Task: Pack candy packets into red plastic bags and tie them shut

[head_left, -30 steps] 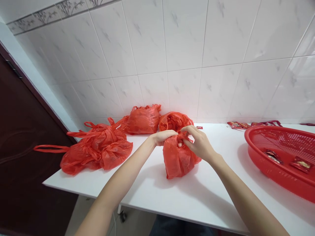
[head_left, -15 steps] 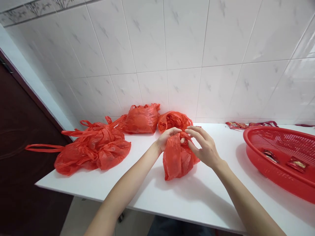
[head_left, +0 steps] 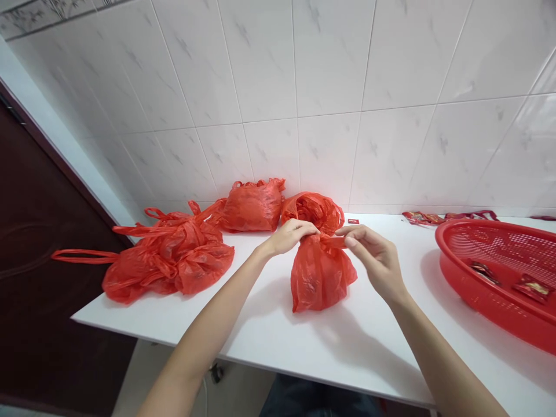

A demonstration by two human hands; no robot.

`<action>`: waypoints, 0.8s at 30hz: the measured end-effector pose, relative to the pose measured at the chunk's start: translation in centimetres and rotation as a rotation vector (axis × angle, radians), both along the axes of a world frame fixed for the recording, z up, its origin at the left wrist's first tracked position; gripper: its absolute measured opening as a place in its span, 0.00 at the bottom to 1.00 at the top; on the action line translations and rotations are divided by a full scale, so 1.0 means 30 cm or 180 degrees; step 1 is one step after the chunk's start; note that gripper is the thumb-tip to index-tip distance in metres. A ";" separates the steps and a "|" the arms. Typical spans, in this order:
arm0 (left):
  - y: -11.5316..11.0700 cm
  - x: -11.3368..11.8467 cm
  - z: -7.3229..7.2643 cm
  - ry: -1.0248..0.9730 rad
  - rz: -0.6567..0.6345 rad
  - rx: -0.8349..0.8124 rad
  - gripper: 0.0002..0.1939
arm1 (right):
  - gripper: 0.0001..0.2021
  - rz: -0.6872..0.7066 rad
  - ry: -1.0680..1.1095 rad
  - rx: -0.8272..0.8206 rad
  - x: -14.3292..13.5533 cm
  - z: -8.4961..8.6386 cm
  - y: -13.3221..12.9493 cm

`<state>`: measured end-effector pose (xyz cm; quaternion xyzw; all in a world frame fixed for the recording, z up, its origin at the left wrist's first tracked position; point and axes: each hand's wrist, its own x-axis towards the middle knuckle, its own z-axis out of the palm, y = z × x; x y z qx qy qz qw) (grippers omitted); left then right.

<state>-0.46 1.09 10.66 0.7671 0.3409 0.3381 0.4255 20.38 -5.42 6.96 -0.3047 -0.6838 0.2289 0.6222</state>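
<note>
A filled red plastic bag (head_left: 320,278) stands on the white table in front of me, its top gathered. My left hand (head_left: 292,236) is closed on the gathered top from the left; its fingertips are partly hidden behind the plastic. My right hand (head_left: 374,255) pinches a twisted handle strip of the same bag between thumb and fingers, pulling it out to the right. Just behind the bag lies a crumpled heap of red plastic bags (head_left: 315,209).
A full red bag (head_left: 252,205) leans near the tiled wall. Several tied red bags (head_left: 169,258) lie at the table's left. A red plastic basket (head_left: 486,289) holding small packets (head_left: 533,288) stands on the right. Torn wrappers (head_left: 425,218) lie along the wall.
My right hand has moved right and drawn the handle strip out sideways. My left hand has turned over, knuckles up, at the bag's top. The view has shifted slightly.
</note>
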 end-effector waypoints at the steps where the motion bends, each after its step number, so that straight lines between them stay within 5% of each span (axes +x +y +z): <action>1: 0.002 -0.011 0.006 0.0010 0.0036 0.0169 0.12 | 0.11 0.0220 0.0219 -0.0317 0.005 0.001 -0.003; 6: 0.030 -0.070 -0.002 -0.0223 -0.0026 0.0012 0.09 | 0.15 0.0768 0.0706 -0.1041 0.046 -0.026 -0.025; 15: 0.070 -0.157 -0.114 -0.0187 0.0168 -0.0177 0.12 | 0.14 0.0767 0.0169 -0.1397 0.165 -0.095 -0.134; 24: 0.022 -0.071 -0.063 -0.0669 0.0977 0.0819 0.13 | 0.11 0.0553 0.0204 -0.1144 0.166 0.001 -0.103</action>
